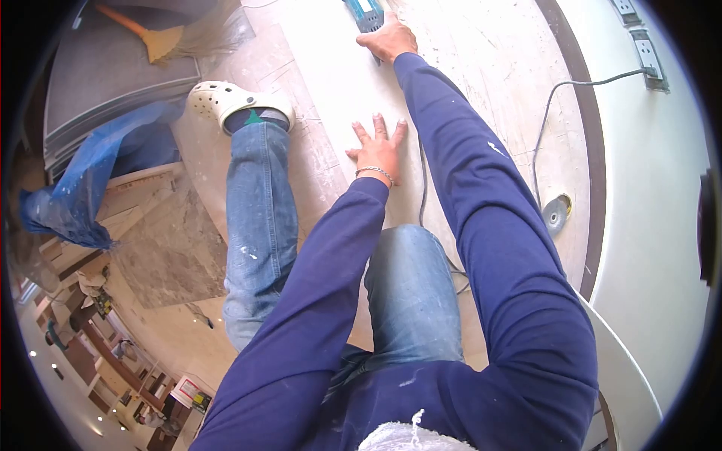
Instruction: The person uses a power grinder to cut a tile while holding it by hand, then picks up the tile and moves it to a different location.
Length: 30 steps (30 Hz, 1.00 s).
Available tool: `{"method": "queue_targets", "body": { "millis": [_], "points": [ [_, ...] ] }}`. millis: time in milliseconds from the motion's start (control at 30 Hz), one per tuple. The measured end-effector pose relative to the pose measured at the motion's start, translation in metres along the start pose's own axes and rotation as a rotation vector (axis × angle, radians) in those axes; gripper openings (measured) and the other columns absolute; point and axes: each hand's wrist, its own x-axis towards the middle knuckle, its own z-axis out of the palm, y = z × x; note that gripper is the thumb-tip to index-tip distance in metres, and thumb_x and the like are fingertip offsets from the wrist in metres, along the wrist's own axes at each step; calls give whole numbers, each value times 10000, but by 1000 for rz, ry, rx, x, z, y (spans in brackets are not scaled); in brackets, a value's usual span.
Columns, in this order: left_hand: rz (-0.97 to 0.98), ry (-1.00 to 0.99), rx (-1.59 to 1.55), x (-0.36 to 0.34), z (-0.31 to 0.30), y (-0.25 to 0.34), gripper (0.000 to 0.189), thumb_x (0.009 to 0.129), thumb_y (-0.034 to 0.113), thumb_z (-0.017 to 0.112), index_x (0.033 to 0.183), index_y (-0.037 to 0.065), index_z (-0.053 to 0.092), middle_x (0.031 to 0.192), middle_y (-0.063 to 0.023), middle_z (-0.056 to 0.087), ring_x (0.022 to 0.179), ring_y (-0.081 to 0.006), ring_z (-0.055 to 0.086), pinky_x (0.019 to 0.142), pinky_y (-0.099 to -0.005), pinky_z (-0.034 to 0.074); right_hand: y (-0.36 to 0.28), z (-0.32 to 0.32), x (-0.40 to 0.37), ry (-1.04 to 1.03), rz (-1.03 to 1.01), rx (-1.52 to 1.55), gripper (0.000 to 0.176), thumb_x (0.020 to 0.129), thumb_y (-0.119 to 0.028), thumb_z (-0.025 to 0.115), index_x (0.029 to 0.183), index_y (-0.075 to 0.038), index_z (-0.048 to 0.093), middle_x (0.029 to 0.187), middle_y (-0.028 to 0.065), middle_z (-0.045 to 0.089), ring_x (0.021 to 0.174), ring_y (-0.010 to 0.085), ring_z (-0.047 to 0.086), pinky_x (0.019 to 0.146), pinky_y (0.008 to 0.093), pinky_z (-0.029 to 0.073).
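Note:
My right hand (391, 39) is closed round the rear of a teal power tool (365, 15), which the top edge of the view cuts off. Below and left of it, my left hand (377, 150) lies flat with fingers spread on a pale board (338, 90). A chain bracelet circles that wrist. Between my arms a dark cord (423, 184) runs down past my bent knee.
An orange-handled broom (162, 43) and blue plastic sheeting (83, 173) are at the left. At the right, a cable (535, 143) hangs from a wall outlet (648, 60), near a grey disc (556, 214). My light clog (226, 101) rests beside the board.

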Motion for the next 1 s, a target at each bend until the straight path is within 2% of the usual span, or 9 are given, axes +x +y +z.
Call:
{"method": "queue_targets", "body": {
  "millis": [67, 133, 767, 867, 933, 1000],
  "points": [
    [-13, -6, -15, 0, 1, 0, 1327, 583, 311, 967, 1598, 401, 117, 1683, -138, 104, 1475, -571, 125, 1011, -724, 435, -6, -4, -4, -3, 21, -12, 927, 659, -398, 709, 1464, -29, 435, 1216, 244, 671, 1139, 354, 660, 1016, 379, 507],
    [8, 11, -17, 0, 0, -1, 1325, 557, 332, 966, 1606, 341, 157, 1677, -171, 102, 1468, -590, 114, 1003, -722, 440, -10, -10, -7, -12, 53, 102, 852, 656, -353, 719, 1407, -45, 460, 983, 255, 723, 948, 396, 711, 846, 444, 566],
    [13, 8, -10, -1, -1, -1, 1312, 563, 335, 964, 1607, 324, 169, 1672, -183, 112, 1463, -599, 116, 999, -723, 444, -9, -11, -5, -43, 34, 78, 809, 655, -346, 713, 1370, -53, 474, 959, 247, 728, 928, 399, 714, 839, 452, 566],
    [12, 12, -11, -2, 0, -1, 1317, 559, 336, 966, 1607, 326, 169, 1670, -186, 116, 1462, -600, 117, 995, -720, 451, -6, -11, -5, -46, 15, 58, 818, 653, -345, 712, 1377, -58, 461, 963, 247, 727, 928, 400, 713, 835, 451, 565],
    [14, 21, -3, -1, 1, -1, 1327, 555, 338, 968, 1608, 328, 161, 1670, -184, 120, 1460, -601, 124, 991, -717, 456, -5, -10, -3, -53, 2, -63, 935, 662, -404, 702, 1478, -44, 420, 1219, 249, 670, 1139, 359, 661, 1018, 381, 505],
    [13, 17, 1, -1, 0, -1, 1327, 556, 339, 968, 1608, 329, 159, 1670, -182, 121, 1459, -601, 126, 989, -718, 457, -3, -10, -3, -55, 1, -47, 938, 662, -408, 700, 1479, -41, 419, 1219, 249, 671, 1140, 360, 661, 1018, 381, 505]
  ]
}}
